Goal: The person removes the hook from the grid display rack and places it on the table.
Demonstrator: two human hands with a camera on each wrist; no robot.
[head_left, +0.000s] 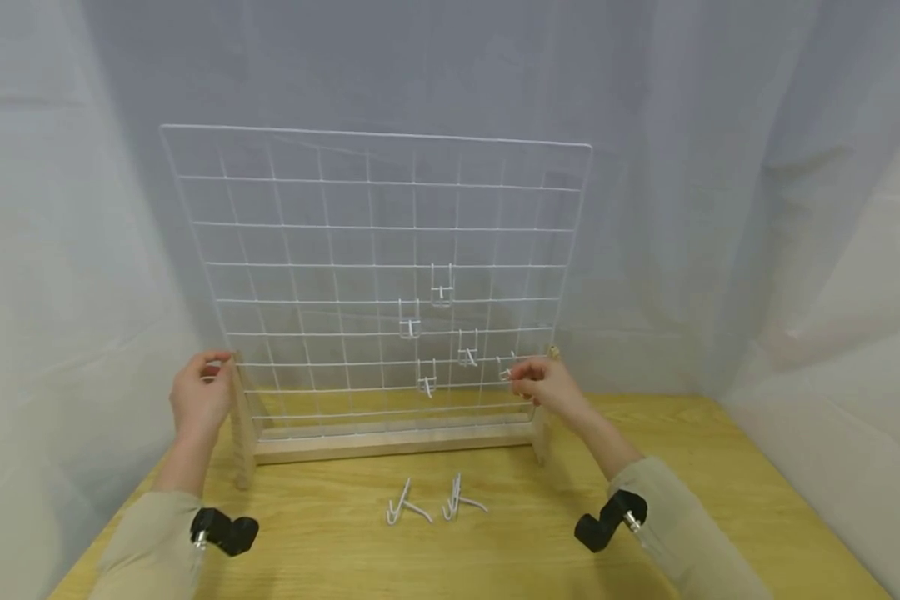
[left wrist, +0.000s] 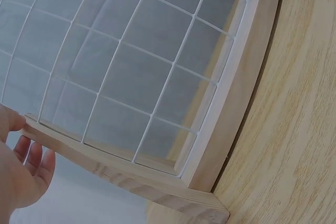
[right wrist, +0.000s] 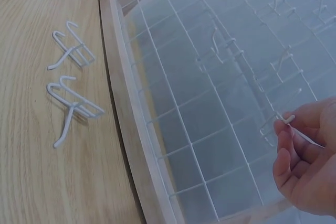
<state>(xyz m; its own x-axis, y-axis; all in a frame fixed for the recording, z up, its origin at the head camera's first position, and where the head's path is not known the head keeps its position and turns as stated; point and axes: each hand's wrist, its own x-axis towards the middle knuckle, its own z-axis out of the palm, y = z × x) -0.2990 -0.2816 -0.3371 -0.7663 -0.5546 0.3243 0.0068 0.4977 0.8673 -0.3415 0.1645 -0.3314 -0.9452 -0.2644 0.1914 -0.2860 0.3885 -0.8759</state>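
A white wire grid panel (head_left: pixel 375 227) stands upright in a wooden stand (head_left: pixel 397 446). With thumb and fingers, my left hand (head_left: pixel 201 398) holds the top end of the stand's left post (left wrist: pixel 73 149). At the lower right of the grid, my right hand (head_left: pixel 553 388) pinches the prong of a white wire hook (right wrist: pixel 289 120). That hook lies against the grid wires, its lower part partly hidden by the fingers. Several more hooks hang on the grid, among them a high one (head_left: pixel 442 293) and a low one (head_left: pixel 427 383).
Two loose white hooks, a left one (head_left: pixel 397 504) and a right one (head_left: pixel 456 502), lie on the wooden table (head_left: pixel 330 542) in front of the stand. Pale curtains (head_left: pixel 682 208) surround the table at the back and sides.
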